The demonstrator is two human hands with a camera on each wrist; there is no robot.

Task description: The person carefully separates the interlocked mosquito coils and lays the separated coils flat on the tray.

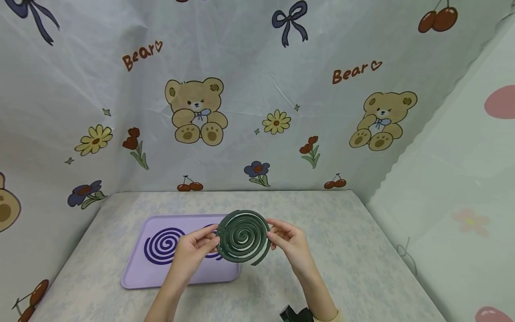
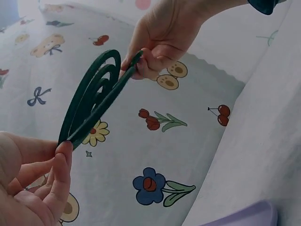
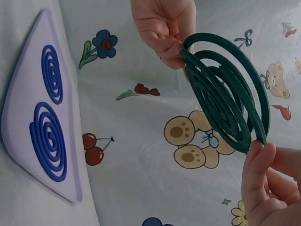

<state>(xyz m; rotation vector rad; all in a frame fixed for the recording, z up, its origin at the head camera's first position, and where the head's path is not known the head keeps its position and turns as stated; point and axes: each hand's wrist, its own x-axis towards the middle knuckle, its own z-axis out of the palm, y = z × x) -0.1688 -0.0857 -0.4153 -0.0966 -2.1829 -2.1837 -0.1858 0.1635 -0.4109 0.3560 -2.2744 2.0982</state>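
A dark green mosquito coil (image 1: 243, 236) is held up over the table, its flat spiral face showing in the head view. My left hand (image 1: 192, 249) pinches its left edge between thumb and fingers. At the opposite edge my right hand (image 1: 293, 247) pinches it the same way. From the side, the green coil (image 3: 218, 101) shows its rings spread apart in depth, some standing off from the others. Behind my left hand lies a lilac tray (image 1: 134, 273) with a dark blue coil (image 1: 162, 246) on its left part. A second blue coil (image 1: 212, 256) is partly hidden by that hand.
The pale mottled table (image 1: 354, 268) meets a hanging cloth (image 1: 241, 62) printed with bears and flowers at its back. A white curtain (image 1: 450, 179) hangs along the right side. A black strap piece (image 1: 297, 314) sits by the right wrist.
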